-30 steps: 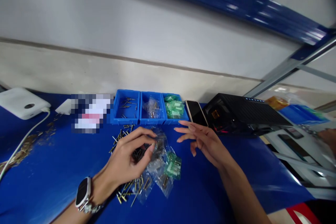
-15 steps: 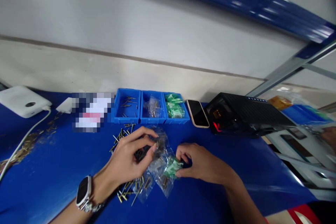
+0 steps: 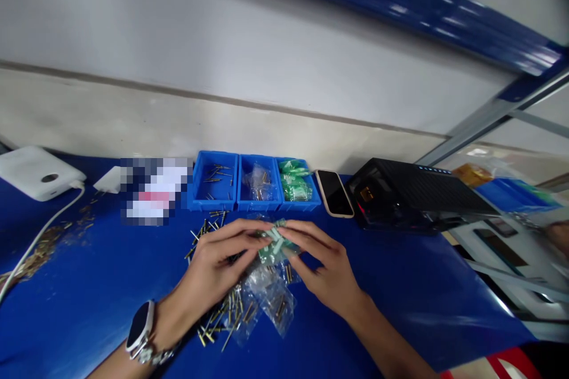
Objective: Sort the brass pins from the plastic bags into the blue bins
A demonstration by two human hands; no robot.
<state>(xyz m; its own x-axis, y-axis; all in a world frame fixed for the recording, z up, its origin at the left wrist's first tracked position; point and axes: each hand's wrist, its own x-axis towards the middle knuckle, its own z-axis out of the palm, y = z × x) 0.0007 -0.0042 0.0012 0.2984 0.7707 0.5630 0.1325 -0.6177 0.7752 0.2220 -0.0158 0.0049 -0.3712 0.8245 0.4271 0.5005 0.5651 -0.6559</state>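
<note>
My left hand [image 3: 217,260] and my right hand [image 3: 320,266] meet over the blue mat, their fingertips closed on a small green plastic part [image 3: 273,247] lifted between them. Under my left fingers a dark bundle shows faintly, too hidden to name. Below my hands lie crumpled clear plastic bags [image 3: 271,296], and loose brass pins [image 3: 222,323] are scattered around them, beneath my left palm. A black smartwatch [image 3: 140,327] sits on my left wrist.
Along the back stand several blue parts bins [image 3: 212,180] holding pins, bags and green packets. A phone [image 3: 334,192] and a black device [image 3: 413,195] stand to their right. A white power bank [image 3: 38,173] and cable lie at left, by spilled brass bits.
My right hand has moved left and up with the green part, off the bags, and now meets my left fingertips. The bags lie slightly shifted.
</note>
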